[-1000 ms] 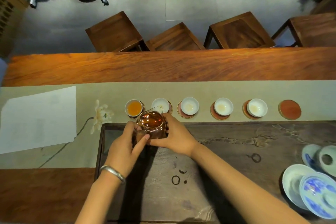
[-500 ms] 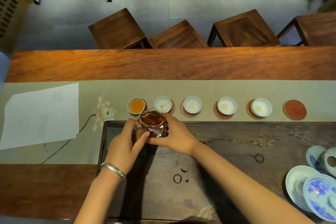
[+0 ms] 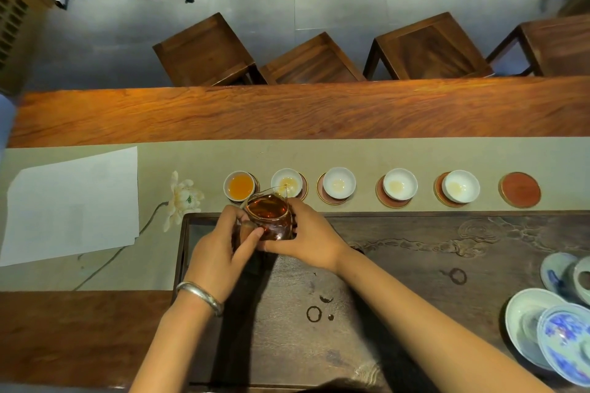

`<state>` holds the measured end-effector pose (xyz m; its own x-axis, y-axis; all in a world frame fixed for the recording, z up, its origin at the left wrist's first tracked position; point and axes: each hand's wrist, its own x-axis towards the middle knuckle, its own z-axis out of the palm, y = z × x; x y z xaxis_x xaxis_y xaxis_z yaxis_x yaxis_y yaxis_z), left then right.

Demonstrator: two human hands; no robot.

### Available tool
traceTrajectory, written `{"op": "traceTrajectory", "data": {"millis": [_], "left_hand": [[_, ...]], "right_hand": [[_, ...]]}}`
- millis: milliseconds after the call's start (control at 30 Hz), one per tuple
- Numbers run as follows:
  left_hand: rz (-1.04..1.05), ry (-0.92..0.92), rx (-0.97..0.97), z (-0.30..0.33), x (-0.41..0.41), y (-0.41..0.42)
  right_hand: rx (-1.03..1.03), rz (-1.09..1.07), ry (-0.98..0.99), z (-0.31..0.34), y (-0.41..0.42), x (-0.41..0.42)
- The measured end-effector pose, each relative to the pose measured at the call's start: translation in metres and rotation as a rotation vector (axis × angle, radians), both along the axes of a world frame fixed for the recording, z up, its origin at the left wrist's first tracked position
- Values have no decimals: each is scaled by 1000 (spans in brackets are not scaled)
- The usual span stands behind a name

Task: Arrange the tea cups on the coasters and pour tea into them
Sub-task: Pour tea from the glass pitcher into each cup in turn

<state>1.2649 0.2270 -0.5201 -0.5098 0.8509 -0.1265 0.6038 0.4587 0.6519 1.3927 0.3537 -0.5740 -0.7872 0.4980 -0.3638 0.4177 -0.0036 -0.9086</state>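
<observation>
Several white tea cups sit on round reddish coasters in a row on the beige runner. The leftmost cup is full of amber tea. The second cup has a thin stream entering it from the glass pitcher of dark tea, tilted toward it. My right hand grips the pitcher's right side. My left hand supports its left side with the fingers round it. Three more cups hold only a pale trace. The far-right coaster is bare.
A dark carved tea tray lies under my arms, with wet ring marks. Blue-and-white porcelain dishes and a lid crowd its right end. White paper lies on the runner at left. Wooden stools stand beyond the table.
The pitcher has tipped a little further toward the second cup, and tea now shows at that cup's near rim. Both hands stay on the pitcher.
</observation>
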Motion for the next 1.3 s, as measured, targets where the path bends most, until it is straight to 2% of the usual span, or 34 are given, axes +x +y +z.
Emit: {"op": "traceTrajectory", "data": {"millis": [1300], "left_hand": [[11, -25, -37, 3, -3, 3]], "right_hand": [[-8, 31, -24, 3, 2, -2]]}}
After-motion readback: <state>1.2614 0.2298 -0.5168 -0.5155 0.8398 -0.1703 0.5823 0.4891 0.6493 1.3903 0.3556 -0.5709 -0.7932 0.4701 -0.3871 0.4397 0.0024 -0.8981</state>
